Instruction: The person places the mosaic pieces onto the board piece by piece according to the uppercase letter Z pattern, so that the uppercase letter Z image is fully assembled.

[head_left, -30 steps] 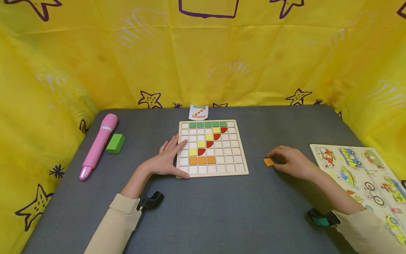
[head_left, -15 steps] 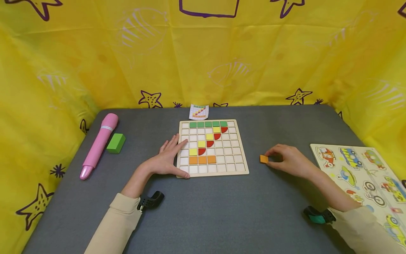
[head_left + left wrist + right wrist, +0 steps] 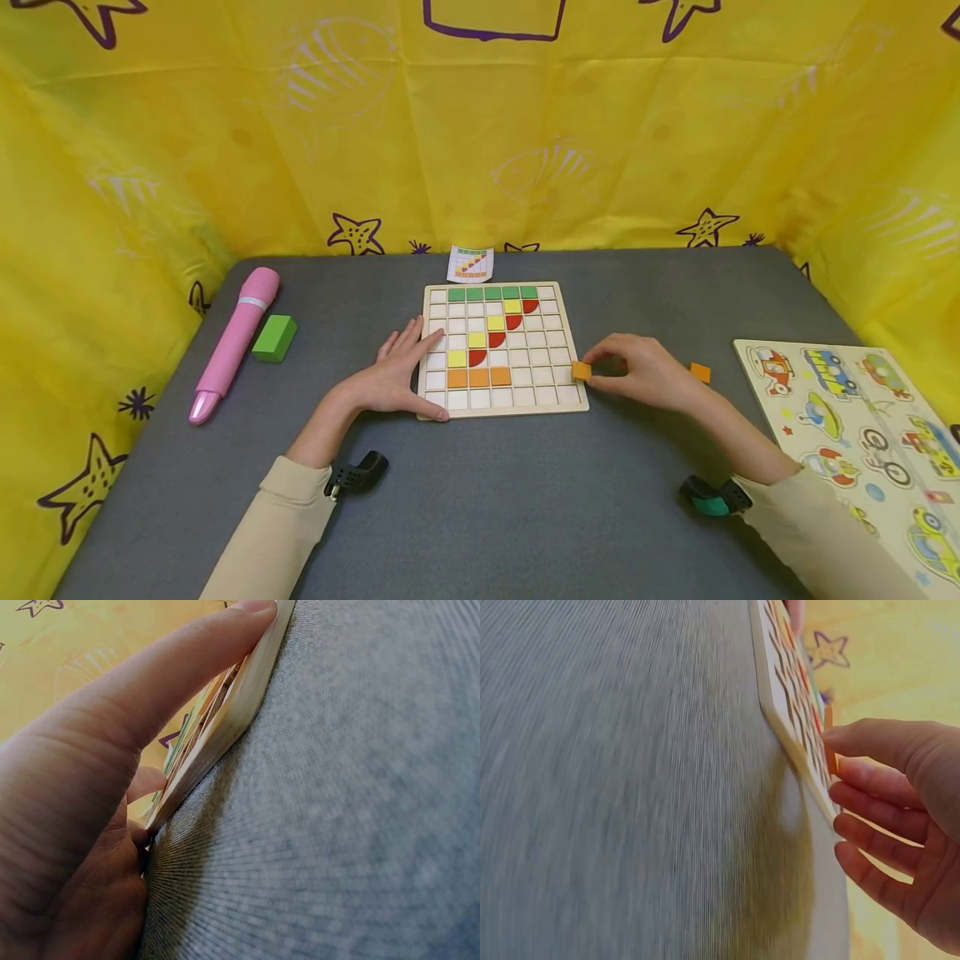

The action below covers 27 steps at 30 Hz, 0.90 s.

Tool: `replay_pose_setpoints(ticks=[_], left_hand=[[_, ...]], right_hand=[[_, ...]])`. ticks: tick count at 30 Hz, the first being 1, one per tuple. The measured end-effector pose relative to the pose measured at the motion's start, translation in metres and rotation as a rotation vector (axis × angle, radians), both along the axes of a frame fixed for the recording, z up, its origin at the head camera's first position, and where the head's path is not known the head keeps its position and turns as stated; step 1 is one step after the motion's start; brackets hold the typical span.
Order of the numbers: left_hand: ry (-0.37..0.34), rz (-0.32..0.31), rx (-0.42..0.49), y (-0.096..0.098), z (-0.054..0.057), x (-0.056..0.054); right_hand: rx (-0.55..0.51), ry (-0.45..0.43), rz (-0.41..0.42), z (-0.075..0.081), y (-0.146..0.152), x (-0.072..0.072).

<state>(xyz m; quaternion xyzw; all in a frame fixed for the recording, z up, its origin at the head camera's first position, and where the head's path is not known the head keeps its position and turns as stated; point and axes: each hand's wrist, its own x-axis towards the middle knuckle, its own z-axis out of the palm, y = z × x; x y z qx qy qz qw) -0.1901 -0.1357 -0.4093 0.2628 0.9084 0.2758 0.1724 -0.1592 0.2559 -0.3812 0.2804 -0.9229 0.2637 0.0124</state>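
Observation:
A wooden grid board (image 3: 538, 410) lies mid-table with a green row of tiles on top, a diagonal of yellow squares and red quarter-circles, and three orange squares lower down. My left hand (image 3: 390, 379) rests at its left side, fingers spread and thumb over the near left corner; in the left wrist view the thumb (image 3: 180, 671) lies along the board's edge. Between thumb and fingers my right hand (image 3: 641, 367) pinches an orange square tile (image 3: 581, 371), overlapping the board's right rim. In the right wrist view the orange tile (image 3: 830, 746) shows edge-on. Another orange tile (image 3: 700, 372) lies behind the right wrist.
Behind the board is a small pattern card (image 3: 470, 265). At left lie a pink microphone-shaped toy (image 3: 234, 346) and a green block (image 3: 274, 338). A picture puzzle board (image 3: 847, 417) sits at the right under the right forearm. Yellow cloth (image 3: 480, 108) surrounds the table.
My right hand has moved left with the orange tile, from the bare table to the board's right rim. Another orange tile has come into view behind it. The left hand stays put.

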Motion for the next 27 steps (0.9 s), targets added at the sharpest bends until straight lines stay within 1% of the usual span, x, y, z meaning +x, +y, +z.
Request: replay_pose_setpoints(ticks=[9, 18, 21, 27], left_hand=[[0.009, -0.005, 0.004, -0.001, 0.0, 0.001], [0.003, -0.005, 0.008, -0.001, 0.0, 0.0], [0.002, -0.005, 0.006, -0.001, -0.001, 0.0], [-0.001, -0.006, 0.006, -0.001, -0.001, 0.0]], right_hand=[[0.008, -0.033, 0.065, -0.001, -0.035, -0.007], [0.053, -0.054, 0.074, -0.002, -0.061, -0.011], [0.059, -0.05, 0.081, -0.004, -0.065, -0.012], [0.054, -0.013, 0.097, -0.005, -0.071, -0.013]])
